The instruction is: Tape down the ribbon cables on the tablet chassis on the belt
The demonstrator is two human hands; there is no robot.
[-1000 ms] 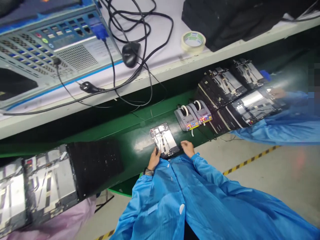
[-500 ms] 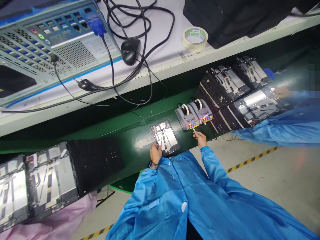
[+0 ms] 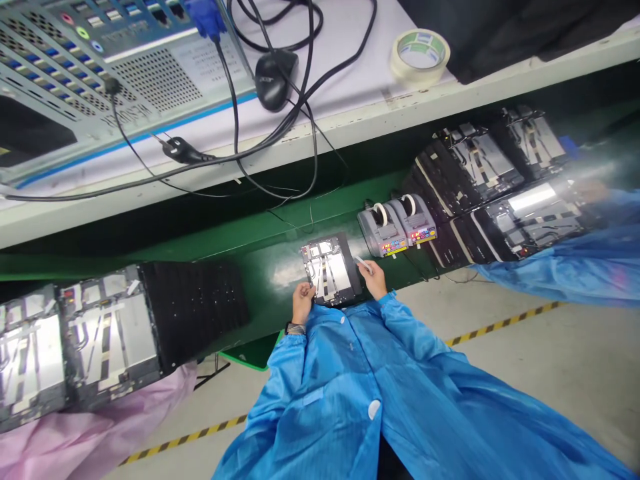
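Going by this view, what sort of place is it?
Likely an electronics assembly or repair line: opened tablet-like devices lie along a green bench, some stacked, and two tape dispensers with lit displays stand among them.

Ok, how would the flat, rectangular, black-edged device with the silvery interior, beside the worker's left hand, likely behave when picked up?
The device is probably stiff, since its outline looks straight, without visible sagging. It may be fragile, as its silvery interior is uncovered. Its broad, flat shape suggests it wouldn't roll.
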